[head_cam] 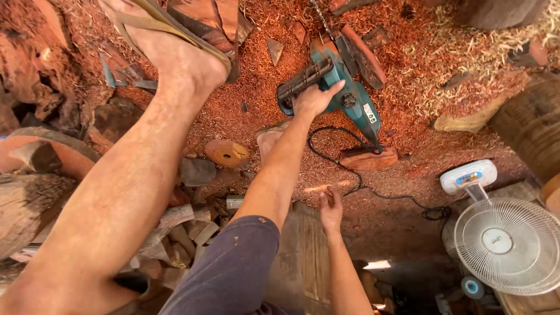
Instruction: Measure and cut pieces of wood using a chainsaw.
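A teal electric chainsaw [350, 96] lies on red sawdust, its bar pointing toward the top of the view. My left hand [315, 98] is stretched forward and closed around its black front handle. The saw's rear end rests by a small reddish wood block [367, 157], and a black cord [350, 186] trails from it across the ground. My right hand [331, 205] hovers lower down with fingers spread, holding nothing, just above a worn wooden plank [309, 245]. My bare leg with a sandalled foot [175, 52] is propped up at the left.
A white standing fan [507, 245] is at the lower right. A round wooden disc [226, 153] lies on the sawdust. Split wood offcuts [181, 233] are piled at the lower left, and logs [525, 122] line the right side.
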